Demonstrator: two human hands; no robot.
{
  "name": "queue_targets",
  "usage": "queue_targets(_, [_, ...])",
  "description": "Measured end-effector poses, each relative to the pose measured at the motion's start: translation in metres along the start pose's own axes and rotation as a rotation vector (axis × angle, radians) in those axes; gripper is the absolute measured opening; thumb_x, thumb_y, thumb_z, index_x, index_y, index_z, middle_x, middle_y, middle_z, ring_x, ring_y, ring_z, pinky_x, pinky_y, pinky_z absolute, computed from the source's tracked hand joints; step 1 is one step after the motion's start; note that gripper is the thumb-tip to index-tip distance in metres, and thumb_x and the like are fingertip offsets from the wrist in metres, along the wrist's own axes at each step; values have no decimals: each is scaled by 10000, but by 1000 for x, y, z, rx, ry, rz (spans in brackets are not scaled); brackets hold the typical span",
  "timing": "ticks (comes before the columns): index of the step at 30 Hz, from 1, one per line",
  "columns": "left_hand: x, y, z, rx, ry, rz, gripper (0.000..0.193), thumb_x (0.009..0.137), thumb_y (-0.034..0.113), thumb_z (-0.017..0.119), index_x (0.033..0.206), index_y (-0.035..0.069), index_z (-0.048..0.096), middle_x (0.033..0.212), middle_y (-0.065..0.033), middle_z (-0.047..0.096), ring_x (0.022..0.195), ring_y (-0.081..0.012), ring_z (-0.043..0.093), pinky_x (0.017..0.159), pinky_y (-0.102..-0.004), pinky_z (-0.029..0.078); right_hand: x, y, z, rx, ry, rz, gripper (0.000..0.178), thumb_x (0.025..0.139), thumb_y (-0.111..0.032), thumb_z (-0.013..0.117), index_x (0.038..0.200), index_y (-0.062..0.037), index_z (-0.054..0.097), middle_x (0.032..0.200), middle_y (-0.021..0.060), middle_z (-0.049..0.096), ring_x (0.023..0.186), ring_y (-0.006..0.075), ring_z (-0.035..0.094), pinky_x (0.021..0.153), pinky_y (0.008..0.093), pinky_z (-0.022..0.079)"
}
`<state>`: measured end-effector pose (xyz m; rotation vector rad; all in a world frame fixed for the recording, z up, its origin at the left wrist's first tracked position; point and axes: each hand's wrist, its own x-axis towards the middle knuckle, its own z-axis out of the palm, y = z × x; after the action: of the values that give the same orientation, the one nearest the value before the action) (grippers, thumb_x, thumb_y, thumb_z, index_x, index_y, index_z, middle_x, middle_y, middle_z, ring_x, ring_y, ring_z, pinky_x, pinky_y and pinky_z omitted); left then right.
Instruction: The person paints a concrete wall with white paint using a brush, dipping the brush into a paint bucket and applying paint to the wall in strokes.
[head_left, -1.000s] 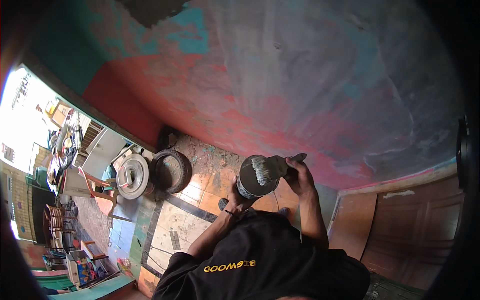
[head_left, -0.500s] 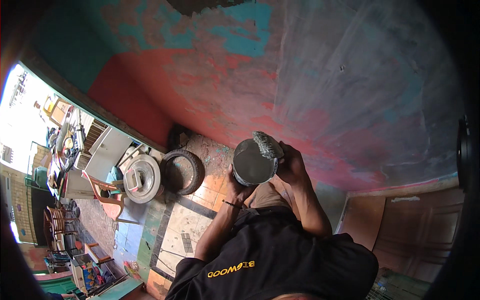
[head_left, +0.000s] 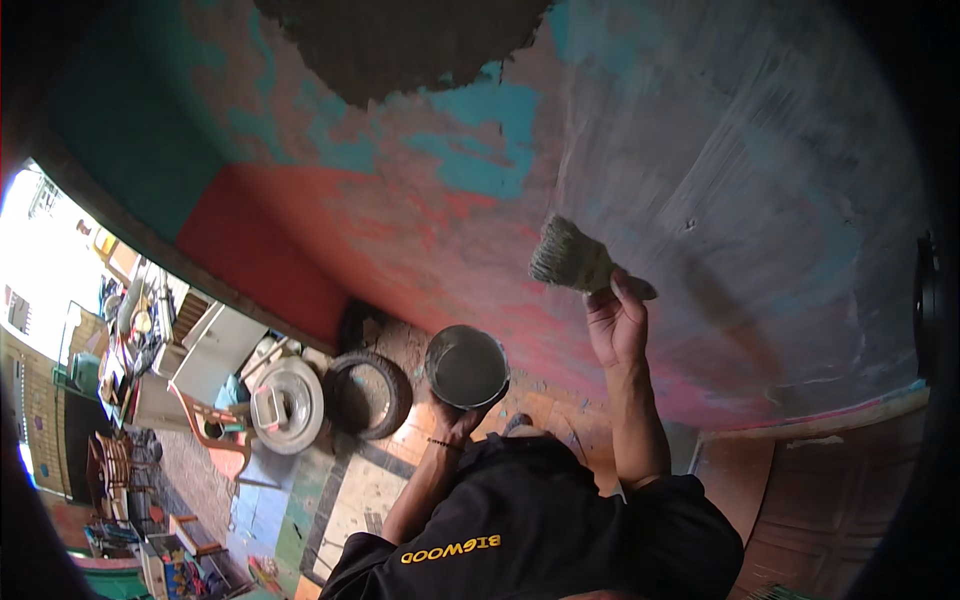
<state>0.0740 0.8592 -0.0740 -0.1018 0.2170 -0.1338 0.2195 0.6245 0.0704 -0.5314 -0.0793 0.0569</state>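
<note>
My left hand (head_left: 457,416) holds a round bucket (head_left: 505,383) from below, its fingers curled round the base. Inside lies a smooth grey liquid (head_left: 467,368). My right hand (head_left: 619,318) is raised in front of the wall and grips a wide paintbrush (head_left: 572,258) by its handle. The brush's thick bristles are coated grey and point up and to the left, apart from the wall as far as I can tell. Behind it, the wall (head_left: 640,150) is smeared grey over patchy red and turquoise paint.
A dark cement patch (head_left: 400,45) covers the upper wall. To the left are a tyre (head_left: 397,395), a round basin (head_left: 308,408) and a plastic chair (head_left: 230,455) on the tiled floor. A brown wooden door (head_left: 850,490) stands at the lower right.
My right hand has lifted the brush out of the bucket and raised it toward the wall. The bucket, now in my left hand alone, has moved down and left.
</note>
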Motion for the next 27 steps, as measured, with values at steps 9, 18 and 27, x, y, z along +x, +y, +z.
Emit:
queue_targets(9, [32,34,20,-49,7,-60,900,778,641,744,1503,156,523,1508,-173,536,1367,-481,481,1128,-667,403,40,-72,131,-947,-231,-1197,260,884,-11,823,1045,27,622,1018,130,728,949,226,731,862,408,618])
queue_targets(18, [40,110,21,91,35,-177,892,787,675,690,1486,146,530,1464,-179,558,1303,-454,526,1097,-624,442,49,-99,283,-1538,-678,-1961,323,778,103,835,944,31,568,1001,260,762,947,395,778,800,442,660])
queue_targets(27, [61,198,28,176,78,-333,887,796,662,673,1505,155,506,1476,-181,553,1321,-464,527,1090,-639,445,61,-54,258,-1884,-490,-2003,281,762,94,826,995,41,677,1131,206,761,1019,390,758,838,437,656])
